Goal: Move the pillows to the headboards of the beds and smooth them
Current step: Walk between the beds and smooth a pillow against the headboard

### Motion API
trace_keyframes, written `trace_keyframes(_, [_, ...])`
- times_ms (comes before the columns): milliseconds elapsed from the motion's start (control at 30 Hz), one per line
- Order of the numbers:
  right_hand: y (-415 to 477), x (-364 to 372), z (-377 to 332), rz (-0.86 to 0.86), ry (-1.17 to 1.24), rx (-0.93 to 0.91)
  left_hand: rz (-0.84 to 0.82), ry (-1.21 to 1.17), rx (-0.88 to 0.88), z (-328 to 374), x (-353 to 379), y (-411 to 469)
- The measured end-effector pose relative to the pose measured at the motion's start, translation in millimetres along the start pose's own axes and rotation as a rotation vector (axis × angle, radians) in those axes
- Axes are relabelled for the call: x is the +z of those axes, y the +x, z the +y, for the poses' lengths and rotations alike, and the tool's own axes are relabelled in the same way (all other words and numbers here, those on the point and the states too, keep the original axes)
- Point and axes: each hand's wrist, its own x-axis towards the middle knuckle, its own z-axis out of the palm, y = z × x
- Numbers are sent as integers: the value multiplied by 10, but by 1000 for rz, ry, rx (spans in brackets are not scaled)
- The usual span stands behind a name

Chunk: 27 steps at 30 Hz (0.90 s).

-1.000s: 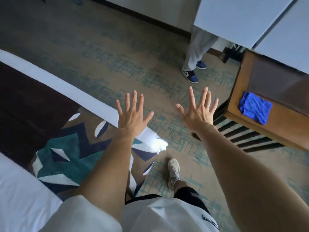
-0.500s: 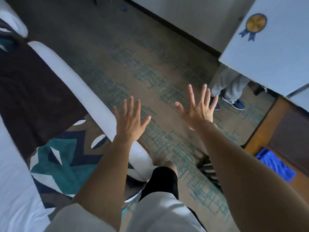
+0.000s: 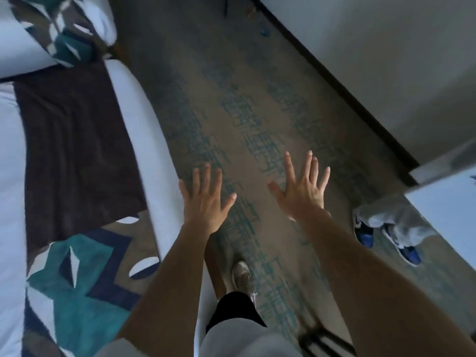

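Observation:
My left hand and my right hand are stretched out over the carpet with fingers spread and nothing in them. A bed with white linen lies along the left; a dark brown and teal patterned runner covers its foot. My left hand hovers just beside the bed's edge. A second bed with a similar patterned cloth shows at the top left. No pillow can be made out in this view.
Patterned carpet forms an aisle between the bed and a wall with dark skirting. Another person's feet in blue shoes stand at the right by a white panel. My own foot is below my hands.
The view has swung left and along the aisle. The wooden table with the blue cloth has left the frame, and the second bed has come into view. Both hands stay spread and empty.

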Motion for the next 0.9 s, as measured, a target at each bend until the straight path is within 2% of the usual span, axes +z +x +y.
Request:
trace_keyframes(400, [1660, -260, -528, -32, -30, -234, 38, 14, -178, -189, -532, 1229])
trace_keyframes(733, [3419, -542, -972, -92, -20, -414, 61, 30, -393, -246, -947, 2645])
trace_keyframes(900, [4061, -680, -1238, -60, 21, -500, 90, -12, -480, -191, -1128, 3215])
